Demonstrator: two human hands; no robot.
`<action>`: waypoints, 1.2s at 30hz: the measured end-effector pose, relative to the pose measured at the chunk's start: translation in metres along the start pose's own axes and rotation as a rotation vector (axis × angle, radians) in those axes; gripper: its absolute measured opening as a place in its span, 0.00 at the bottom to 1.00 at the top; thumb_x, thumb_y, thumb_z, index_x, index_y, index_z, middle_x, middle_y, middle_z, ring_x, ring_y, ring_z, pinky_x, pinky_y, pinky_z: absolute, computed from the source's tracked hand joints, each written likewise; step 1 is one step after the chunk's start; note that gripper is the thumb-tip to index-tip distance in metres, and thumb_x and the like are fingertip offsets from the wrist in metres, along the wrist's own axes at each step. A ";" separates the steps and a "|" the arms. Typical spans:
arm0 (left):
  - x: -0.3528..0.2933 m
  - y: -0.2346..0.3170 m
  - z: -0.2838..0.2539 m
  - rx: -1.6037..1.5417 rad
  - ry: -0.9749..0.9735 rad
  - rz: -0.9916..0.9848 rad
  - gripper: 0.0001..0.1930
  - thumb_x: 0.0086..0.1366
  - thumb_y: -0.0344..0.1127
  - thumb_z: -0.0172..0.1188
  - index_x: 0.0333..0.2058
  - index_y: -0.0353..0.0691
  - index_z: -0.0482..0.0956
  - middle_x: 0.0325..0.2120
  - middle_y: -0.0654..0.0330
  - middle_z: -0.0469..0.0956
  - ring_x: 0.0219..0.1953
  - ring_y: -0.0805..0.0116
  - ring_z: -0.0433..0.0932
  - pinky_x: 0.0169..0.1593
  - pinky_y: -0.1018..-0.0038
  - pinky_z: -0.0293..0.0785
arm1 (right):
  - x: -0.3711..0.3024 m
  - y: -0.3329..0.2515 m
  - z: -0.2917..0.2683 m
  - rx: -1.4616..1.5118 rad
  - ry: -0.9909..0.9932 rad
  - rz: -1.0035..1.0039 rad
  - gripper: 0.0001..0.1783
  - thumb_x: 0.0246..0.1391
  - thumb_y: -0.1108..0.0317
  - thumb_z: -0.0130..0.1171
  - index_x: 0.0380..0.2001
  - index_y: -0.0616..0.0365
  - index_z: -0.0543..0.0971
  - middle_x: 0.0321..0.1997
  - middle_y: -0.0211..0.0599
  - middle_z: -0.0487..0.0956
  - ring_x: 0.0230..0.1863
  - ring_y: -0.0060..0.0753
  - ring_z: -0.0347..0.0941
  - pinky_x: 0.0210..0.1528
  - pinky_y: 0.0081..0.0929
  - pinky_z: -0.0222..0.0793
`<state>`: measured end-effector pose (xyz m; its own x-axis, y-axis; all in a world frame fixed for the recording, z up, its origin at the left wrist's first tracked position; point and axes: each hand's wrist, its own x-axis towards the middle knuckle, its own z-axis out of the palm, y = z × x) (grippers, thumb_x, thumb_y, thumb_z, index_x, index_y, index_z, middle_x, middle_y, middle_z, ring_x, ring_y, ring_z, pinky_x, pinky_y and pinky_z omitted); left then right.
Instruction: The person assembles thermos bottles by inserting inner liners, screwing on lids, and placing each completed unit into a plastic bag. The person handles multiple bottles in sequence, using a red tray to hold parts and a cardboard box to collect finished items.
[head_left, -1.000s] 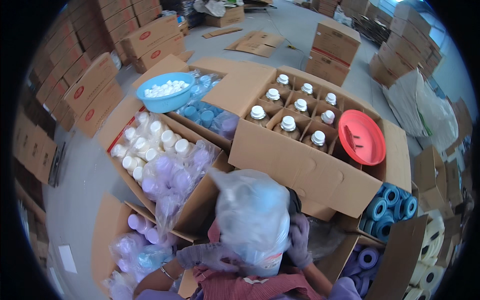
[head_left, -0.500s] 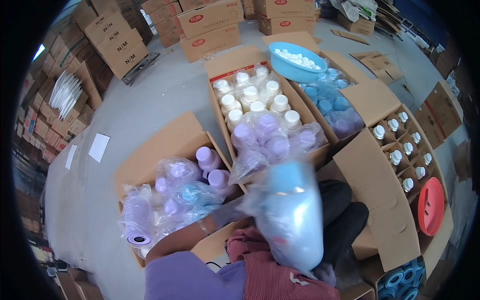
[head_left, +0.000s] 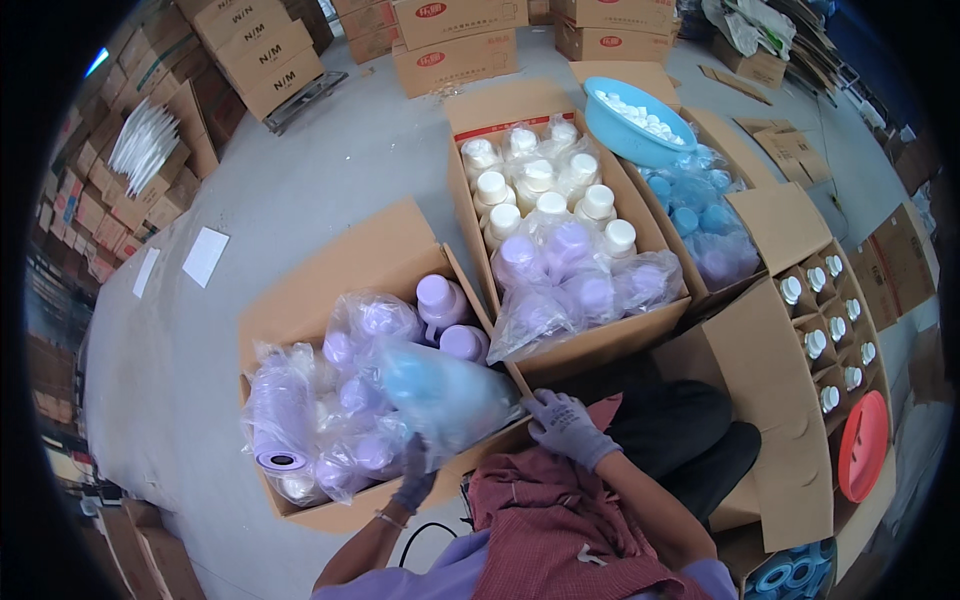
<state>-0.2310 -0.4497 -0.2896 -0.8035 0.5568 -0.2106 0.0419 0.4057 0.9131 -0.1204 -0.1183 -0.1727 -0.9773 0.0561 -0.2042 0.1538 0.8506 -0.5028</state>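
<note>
A light-blue bottle in a clear plastic bag (head_left: 440,385), blurred by motion, lies slanted over the right part of the left carton (head_left: 335,245). Beneath and around it sit bagged purple bottles (head_left: 375,320), with two unbagged ones near the carton's right wall. My left hand (head_left: 414,482), gloved in grey, is at the front edge below the bag; its fingers are smeared. My right hand (head_left: 568,425), also gloved, is by the carton's right front corner, fingers stretched toward the bag's end and touching or nearly touching it.
A carton of white and purple bottles (head_left: 550,205) stands ahead, beside another with blue ones. A blue basin (head_left: 640,125) of white caps rests above it. On the right is a divided carton with white-capped bottles (head_left: 815,342) and a red dish (head_left: 862,445). Stacked boxes (head_left: 455,62) stand behind.
The bagged blue bottle has moved left and down from above my lap to the left carton. My left arm has drawn back, and my right hand has come up to the carton's corner.
</note>
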 end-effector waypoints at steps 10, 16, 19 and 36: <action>0.141 0.131 -0.042 0.445 -0.957 -0.523 0.16 0.68 0.46 0.57 0.44 0.40 0.78 0.37 0.58 0.80 0.36 0.66 0.79 0.43 0.67 0.79 | 0.017 -0.034 0.050 -0.075 0.126 -0.307 0.37 0.53 0.37 0.57 0.61 0.46 0.71 0.62 0.47 0.69 0.61 0.56 0.65 0.67 0.59 0.50; 0.256 0.084 -0.014 0.879 0.054 0.542 0.10 0.66 0.39 0.56 0.34 0.39 0.80 0.31 0.49 0.79 0.32 0.53 0.80 0.35 0.58 0.74 | 0.009 -0.038 0.052 -0.075 -0.130 -0.195 0.33 0.55 0.39 0.55 0.56 0.48 0.75 0.54 0.42 0.74 0.58 0.48 0.68 0.65 0.55 0.52; 0.266 0.048 0.047 1.075 0.097 0.336 0.21 0.57 0.48 0.61 0.43 0.39 0.78 0.40 0.44 0.77 0.42 0.45 0.79 0.43 0.54 0.75 | -0.001 -0.033 0.019 0.098 -0.029 -0.068 0.32 0.56 0.41 0.55 0.58 0.49 0.74 0.57 0.45 0.73 0.59 0.49 0.68 0.65 0.53 0.53; 0.189 0.247 0.022 0.478 -0.121 0.327 0.18 0.70 0.44 0.54 0.50 0.36 0.75 0.39 0.47 0.79 0.42 0.52 0.79 0.47 0.66 0.76 | -0.051 -0.019 -0.089 0.776 0.725 0.011 0.16 0.59 0.64 0.62 0.50 0.52 0.82 0.60 0.45 0.73 0.63 0.48 0.67 0.67 0.39 0.60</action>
<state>-0.3596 -0.2286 -0.1111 -0.6318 0.7750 -0.0086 0.5612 0.4651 0.6846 -0.0865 -0.0906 -0.0784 -0.7891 0.5778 0.2088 -0.0361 0.2957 -0.9546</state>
